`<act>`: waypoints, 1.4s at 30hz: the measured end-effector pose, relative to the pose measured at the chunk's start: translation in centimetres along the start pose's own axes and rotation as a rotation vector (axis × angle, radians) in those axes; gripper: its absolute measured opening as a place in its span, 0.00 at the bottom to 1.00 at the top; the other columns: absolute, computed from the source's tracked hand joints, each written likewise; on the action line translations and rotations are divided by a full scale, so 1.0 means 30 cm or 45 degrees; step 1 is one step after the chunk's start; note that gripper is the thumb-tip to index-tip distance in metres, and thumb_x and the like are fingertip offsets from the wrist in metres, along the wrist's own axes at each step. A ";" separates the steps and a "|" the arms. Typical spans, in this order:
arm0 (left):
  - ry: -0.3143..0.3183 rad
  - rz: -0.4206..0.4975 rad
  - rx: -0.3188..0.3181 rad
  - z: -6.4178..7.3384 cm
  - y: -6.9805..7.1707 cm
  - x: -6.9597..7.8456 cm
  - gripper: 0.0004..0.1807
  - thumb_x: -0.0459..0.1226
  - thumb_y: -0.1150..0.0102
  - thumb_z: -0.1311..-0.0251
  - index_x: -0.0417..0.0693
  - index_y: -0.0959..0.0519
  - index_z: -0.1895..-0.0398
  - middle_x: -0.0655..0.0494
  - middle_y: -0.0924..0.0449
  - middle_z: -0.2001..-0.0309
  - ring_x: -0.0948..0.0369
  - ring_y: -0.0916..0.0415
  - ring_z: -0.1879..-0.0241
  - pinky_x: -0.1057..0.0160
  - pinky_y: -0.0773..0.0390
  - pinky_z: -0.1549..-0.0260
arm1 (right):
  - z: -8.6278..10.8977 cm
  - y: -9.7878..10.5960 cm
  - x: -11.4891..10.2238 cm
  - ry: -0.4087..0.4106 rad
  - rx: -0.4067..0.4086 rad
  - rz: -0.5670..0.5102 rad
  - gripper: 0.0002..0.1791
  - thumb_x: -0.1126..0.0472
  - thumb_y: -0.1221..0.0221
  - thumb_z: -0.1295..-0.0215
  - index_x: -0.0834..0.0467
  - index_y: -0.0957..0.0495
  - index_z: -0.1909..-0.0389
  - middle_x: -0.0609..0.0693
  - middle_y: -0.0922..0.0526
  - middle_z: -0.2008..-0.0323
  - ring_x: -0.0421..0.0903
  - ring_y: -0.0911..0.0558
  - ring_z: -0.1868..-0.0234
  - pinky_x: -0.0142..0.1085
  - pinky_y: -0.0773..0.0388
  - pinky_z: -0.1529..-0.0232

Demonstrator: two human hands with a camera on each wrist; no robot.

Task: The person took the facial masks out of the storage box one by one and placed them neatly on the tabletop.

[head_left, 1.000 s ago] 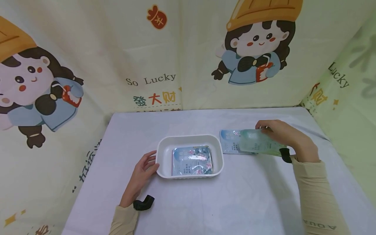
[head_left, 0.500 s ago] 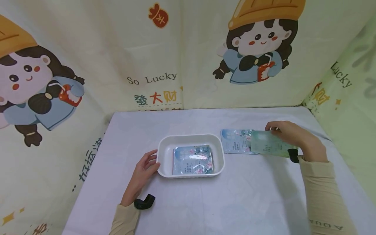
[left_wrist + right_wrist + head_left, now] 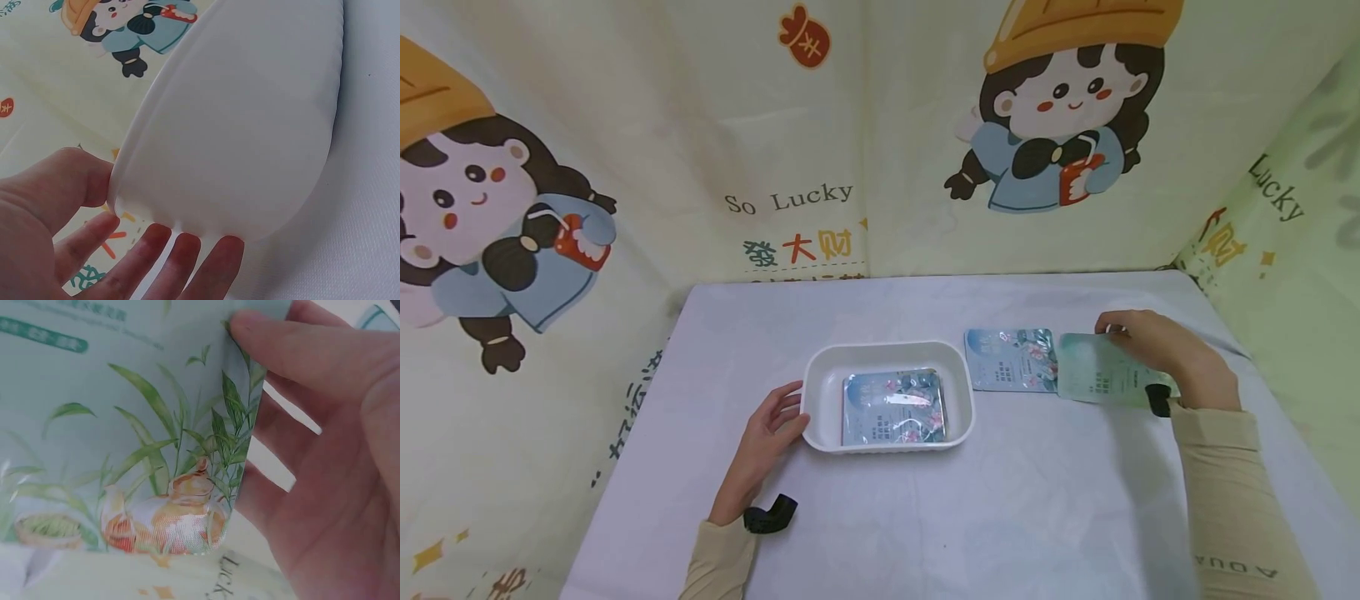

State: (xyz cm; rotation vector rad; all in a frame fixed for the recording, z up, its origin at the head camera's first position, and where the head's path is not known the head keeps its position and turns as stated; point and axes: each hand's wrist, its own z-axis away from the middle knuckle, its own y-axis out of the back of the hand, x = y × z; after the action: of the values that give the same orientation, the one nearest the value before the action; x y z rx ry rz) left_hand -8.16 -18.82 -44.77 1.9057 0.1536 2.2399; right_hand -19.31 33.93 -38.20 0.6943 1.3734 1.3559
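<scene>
Pinching the green pkt (image 3: 1093, 371) by one edge btwn thumb & fingers, the R hand (image 3: 1153, 343) sat right of ctr in the head view. A blue pkt (image 3: 1011, 360) lay just left of it on the white cloth (image 3: 925, 521). The L hand (image 3: 766, 435), fingers spread & relaxed, touched the left end of the white tray (image 3: 827, 404), approx mid-frame, w/ another blue pkt (image 3: 895, 408) inside. A patterned backdrop (image 3: 910, 150) w/ cartoon figs (image 3: 1075, 171) filled the upper frame, & a black pc (image 3: 771, 515) showed at each wrist
</scene>
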 end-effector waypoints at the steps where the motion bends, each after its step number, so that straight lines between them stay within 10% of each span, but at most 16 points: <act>1: -0.005 0.004 -0.001 -0.001 0.001 0.000 0.28 0.34 0.41 0.41 0.49 0.36 0.37 0.44 0.31 0.43 0.49 0.30 0.45 0.64 0.23 0.56 | -0.002 -0.004 0.005 -0.011 0.006 -0.001 0.10 0.71 0.49 0.38 0.59 0.24 0.59 0.59 0.20 0.61 0.53 0.24 0.62 0.51 0.28 0.59; 26: -0.009 0.021 0.020 -0.043 0.016 -0.101 0.29 0.42 0.38 0.44 0.61 0.35 0.39 0.52 0.30 0.44 0.54 0.29 0.46 0.63 0.23 0.56 | -0.086 -0.165 0.134 -0.080 0.188 -0.017 0.10 0.72 0.42 0.43 0.67 0.22 0.60 0.65 0.21 0.60 0.62 0.25 0.56 0.58 0.32 0.54; 42: 0.018 0.001 0.001 -0.019 0.008 -0.036 0.29 0.36 0.41 0.41 0.52 0.36 0.37 0.46 0.31 0.43 0.50 0.30 0.45 0.63 0.23 0.56 | -0.086 -0.214 0.142 -0.067 0.220 -0.013 0.18 0.70 0.43 0.41 0.67 0.31 0.50 0.65 0.26 0.56 0.62 0.31 0.52 0.59 0.34 0.53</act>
State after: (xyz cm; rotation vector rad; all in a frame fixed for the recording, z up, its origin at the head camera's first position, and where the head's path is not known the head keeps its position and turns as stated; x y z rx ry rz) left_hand -8.59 -19.25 -45.84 1.8911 0.1560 2.2551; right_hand -21.31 35.69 -45.88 0.8307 1.4615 1.2124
